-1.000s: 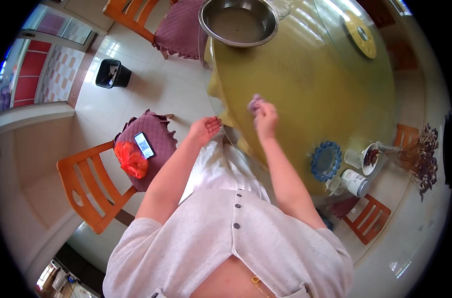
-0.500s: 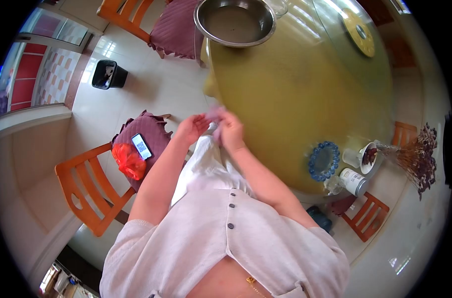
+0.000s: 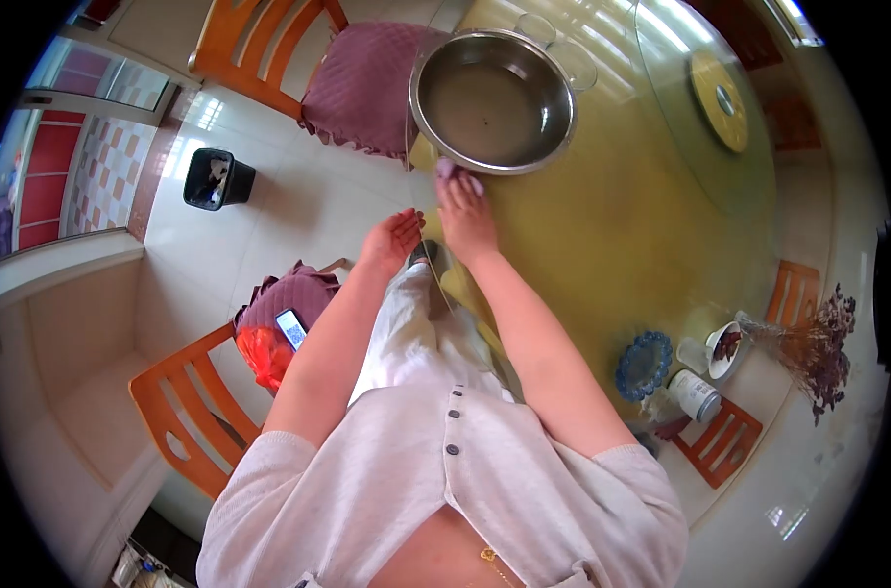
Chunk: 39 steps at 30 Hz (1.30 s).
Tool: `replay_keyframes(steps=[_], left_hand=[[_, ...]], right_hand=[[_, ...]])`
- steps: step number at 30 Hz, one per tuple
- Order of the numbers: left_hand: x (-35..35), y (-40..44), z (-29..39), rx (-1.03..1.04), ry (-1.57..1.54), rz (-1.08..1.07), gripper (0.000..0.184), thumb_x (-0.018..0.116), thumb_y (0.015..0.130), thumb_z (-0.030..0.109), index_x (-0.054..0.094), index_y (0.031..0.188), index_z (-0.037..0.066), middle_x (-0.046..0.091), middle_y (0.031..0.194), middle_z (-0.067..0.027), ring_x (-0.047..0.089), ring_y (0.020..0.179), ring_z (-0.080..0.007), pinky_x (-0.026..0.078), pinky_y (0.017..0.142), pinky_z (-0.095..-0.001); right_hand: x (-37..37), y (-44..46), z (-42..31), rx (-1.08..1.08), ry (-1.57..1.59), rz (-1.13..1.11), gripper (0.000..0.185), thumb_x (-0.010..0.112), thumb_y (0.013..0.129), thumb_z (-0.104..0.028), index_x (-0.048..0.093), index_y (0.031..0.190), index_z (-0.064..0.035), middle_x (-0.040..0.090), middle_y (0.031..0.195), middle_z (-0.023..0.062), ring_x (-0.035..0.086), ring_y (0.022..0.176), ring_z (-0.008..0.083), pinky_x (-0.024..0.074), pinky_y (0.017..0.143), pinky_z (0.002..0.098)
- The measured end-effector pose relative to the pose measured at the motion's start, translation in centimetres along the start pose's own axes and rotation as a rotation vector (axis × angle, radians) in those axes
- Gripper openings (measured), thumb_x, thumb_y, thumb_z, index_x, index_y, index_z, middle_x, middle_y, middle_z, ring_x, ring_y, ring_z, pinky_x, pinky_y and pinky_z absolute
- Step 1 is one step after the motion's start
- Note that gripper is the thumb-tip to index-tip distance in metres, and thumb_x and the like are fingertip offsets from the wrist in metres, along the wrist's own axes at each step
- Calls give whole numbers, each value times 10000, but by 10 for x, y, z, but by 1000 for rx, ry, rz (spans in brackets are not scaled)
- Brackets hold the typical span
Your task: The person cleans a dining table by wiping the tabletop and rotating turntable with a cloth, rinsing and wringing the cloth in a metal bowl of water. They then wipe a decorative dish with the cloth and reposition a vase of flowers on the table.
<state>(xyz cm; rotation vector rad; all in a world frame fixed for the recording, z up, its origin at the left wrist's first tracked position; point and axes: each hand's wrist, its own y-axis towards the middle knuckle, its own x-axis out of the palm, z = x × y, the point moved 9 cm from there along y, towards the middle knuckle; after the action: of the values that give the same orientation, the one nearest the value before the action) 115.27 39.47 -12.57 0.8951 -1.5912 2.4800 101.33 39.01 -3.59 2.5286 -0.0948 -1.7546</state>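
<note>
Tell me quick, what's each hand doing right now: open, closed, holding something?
Left hand: open, fingers loosely curled, nothing visible in it.
Right hand: fingers over a mauve cloth beside the metal basin; grip can't be told.

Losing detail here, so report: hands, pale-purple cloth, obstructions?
Right hand on crumpled pale-purple cloth, atop yellow-covered table. Left hand open, empty. Round silver metal basin close ahead, possibly in the way.
</note>
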Motion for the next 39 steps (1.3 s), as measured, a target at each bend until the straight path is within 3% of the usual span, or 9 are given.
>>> replay_keyframes(steps=[6,12,17,24,27,31,35,37,39], left_hand=[[-10,16,2,-19,48,-8,314,408,945,179,551,1112,-45,612,1103,-169,580,1058,-288,459,956,-400],[-58,-6,-45,-179,147,123,328,402,926,174,534,1112,-64,607,1099,-175,573,1050,-302,451,955,-411],[-68,-35,-73,-228,285,116,389,387,946,186,480,1233,-61,535,1271,-186,509,1189,-302,388,1037,-408],[-81,-47,-101,-156,215,158,375,401,939,165,482,1238,-45,538,1271,-183,494,1215,-300,394,1030,-385],[-83,-46,-100,-90,236,176,333,419,925,155,524,1177,-35,584,1201,-178,549,1141,-301,453,962,-388],[-56,-52,-93,89,281,186,291,435,903,143,572,1091,-33,626,1101,-159,587,1068,-297,482,923,-389],[-37,-75,-96,246,383,298,333,411,932,171,558,1108,-70,602,1138,-151,574,1096,-262,450,969,-360],[-35,-75,-87,383,426,316,318,448,926,158,554,1122,-69,605,1124,-144,592,1062,-256,454,943,-331],[-24,-90,-81,468,444,321,316,445,935,156,558,1118,-75,605,1124,-151,594,1062,-259,460,939,-329]], right_hand=[[36,6,-34,-234,124,-217,413,385,922,-190,490,1321,-155,423,1422,9,318,1361,193,267,1093,446],[17,-71,-65,-384,61,-124,361,435,862,-137,598,1168,-37,511,1329,67,370,1322,186,344,1015,410],[11,-168,-76,-500,169,-293,181,545,754,-178,652,805,-40,589,980,100,507,1070,257,339,1039,401],[-25,-312,-56,-596,356,-345,94,598,700,-195,612,667,-108,570,772,36,534,933,213,363,978,383],[-45,-356,-36,-395,409,-329,71,587,702,-148,601,641,-115,583,714,27,563,788,210,438,820,368],[-88,-437,90,897,818,483,166,471,784,-6,634,776,-38,633,681,71,527,526,237,453,546,375],[-130,-524,131,1153,462,793,199,501,825,-26,653,954,-20,659,874,111,591,786,258,471,716,388],[-100,-551,143,1114,-167,601,340,575,823,-112,592,1152,-28,554,1228,170,469,1192,327,365,993,440],[-96,-511,126,1156,-219,483,428,594,815,-163,538,1215,-20,487,1305,173,405,1251,342,312,1035,456]])
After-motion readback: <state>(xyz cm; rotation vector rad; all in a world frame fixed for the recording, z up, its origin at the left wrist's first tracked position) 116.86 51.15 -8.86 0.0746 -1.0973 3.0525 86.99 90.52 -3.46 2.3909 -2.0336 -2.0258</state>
